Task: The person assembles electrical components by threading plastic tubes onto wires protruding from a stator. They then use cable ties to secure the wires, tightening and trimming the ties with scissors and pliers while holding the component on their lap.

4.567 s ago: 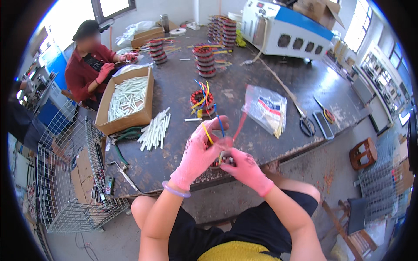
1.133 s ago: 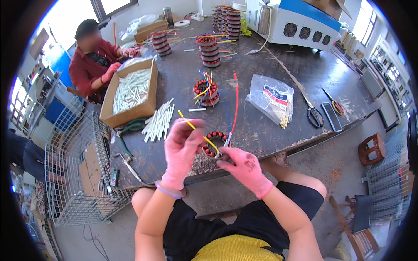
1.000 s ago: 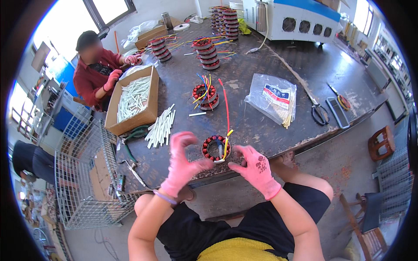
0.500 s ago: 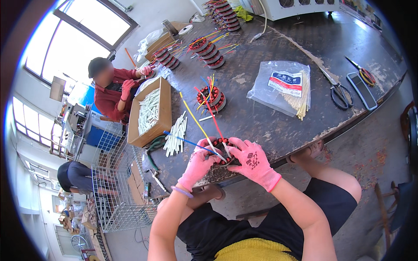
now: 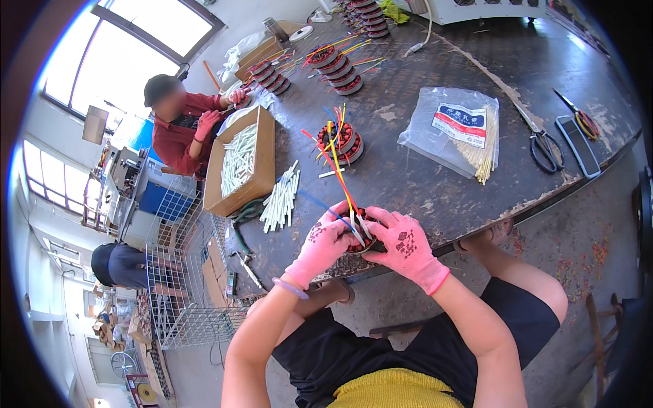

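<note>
Left hand (image 5: 322, 246) and right hand (image 5: 406, 249) curled round the wound ring (image 5: 364, 246) at the table (image 5: 462, 204)'s near edge
Blue lead (image 5: 316, 200) still pokes left; yellow lead (image 5: 332, 141) just swung over to the red lead (image 5: 317, 144), so I'd say two are bunched.

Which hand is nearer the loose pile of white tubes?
Left. The left hand is just right of the pile of white tubes and nearer the wearer; the right hand is farther right, across the wound ring.

Both gloved hands (image 5: 318, 243) (image 5: 405, 248) are printed, as is the plastic bag's (image 5: 423, 134) tricolour label (image 5: 460, 124).
</note>
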### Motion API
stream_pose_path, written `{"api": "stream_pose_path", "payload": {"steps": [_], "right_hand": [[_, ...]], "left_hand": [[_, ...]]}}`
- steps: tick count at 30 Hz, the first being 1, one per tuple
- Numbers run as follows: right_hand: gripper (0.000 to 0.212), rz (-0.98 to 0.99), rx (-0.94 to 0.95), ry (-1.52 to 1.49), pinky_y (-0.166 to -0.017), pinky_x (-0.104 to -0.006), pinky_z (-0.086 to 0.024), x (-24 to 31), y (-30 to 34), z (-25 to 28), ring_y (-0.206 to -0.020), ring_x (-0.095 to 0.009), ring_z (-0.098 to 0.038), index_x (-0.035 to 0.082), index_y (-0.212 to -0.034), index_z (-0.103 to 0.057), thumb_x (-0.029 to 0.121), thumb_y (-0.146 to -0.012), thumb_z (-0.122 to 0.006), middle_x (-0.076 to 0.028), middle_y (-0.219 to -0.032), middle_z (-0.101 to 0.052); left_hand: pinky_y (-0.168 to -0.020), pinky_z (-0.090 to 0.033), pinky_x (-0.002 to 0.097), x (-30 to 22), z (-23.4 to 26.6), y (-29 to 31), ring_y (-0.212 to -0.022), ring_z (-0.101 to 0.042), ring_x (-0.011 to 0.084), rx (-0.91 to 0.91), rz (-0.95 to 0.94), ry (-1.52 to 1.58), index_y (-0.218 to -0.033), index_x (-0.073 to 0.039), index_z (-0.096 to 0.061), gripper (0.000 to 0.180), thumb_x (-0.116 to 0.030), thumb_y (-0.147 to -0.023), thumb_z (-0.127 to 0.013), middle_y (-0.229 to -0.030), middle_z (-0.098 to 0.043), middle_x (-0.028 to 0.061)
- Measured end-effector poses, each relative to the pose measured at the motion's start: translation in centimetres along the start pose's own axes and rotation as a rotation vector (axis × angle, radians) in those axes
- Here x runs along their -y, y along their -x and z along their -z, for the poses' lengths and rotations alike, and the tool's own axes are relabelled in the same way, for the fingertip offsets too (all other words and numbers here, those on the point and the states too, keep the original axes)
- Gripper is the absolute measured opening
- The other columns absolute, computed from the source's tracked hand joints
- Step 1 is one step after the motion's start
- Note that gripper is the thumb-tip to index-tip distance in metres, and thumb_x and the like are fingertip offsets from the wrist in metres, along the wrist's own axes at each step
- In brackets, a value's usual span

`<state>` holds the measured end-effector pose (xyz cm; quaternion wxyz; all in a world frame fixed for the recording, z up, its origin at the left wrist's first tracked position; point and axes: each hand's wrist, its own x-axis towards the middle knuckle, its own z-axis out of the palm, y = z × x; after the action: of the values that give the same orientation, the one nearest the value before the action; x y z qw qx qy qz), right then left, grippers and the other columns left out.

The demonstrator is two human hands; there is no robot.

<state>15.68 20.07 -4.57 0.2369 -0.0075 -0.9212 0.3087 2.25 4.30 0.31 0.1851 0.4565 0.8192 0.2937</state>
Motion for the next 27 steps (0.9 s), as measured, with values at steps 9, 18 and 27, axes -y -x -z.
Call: {"api": "stream_pose_path", "payload": {"steps": [9, 18, 27], "right_hand": [[0.059, 0.034, 0.014, -0.016, -0.086, -0.0422, -0.048, 0.0, 0.0, 0.4, -0.102, -0.025, -0.059, 0.017, -0.121, -0.058, 0.035, -0.070, -0.080, -0.001, -0.131, -0.052], [0.052, 0.093, 0.049, -0.067, -0.087, -0.0428, -0.049, -1.1, -0.8, 1.5, -0.104, -0.027, -0.061, 0.016, -0.114, -0.061, 0.034, -0.069, -0.081, -0.001, -0.131, -0.054], [0.045, 0.183, 0.042, 0.061, -0.085, -0.0421, -0.050, -0.4, -1.6, 4.2, -0.095, -0.028, -0.062, 0.014, -0.113, -0.064, 0.029, -0.072, -0.079, -0.004, -0.122, -0.061]], "left_hand": [[-0.088, -0.051, 0.0411, -0.2, -1.0, -1.5, -0.102, -0.062, 0.0317, -0.139, -0.053, -0.392, -0.102, -0.005, -0.070, 0.027, -0.012, -0.076, -0.072, -0.113, -0.061, 0.0124], [-0.093, -0.049, 0.0295, 1.2, -3.5, 1.6, -0.108, -0.060, 0.0153, -0.310, 0.299, 1.158, -0.105, 0.005, -0.069, 0.019, 0.000, -0.087, -0.064, -0.128, -0.060, 0.0123], [-0.098, -0.047, 0.0378, -1.9, -2.2, 2.6, -0.125, -0.051, 0.0305, -0.367, -0.001, 0.153, -0.107, -0.003, -0.069, 0.026, -0.012, -0.083, -0.072, -0.146, -0.040, 0.0213]]}}
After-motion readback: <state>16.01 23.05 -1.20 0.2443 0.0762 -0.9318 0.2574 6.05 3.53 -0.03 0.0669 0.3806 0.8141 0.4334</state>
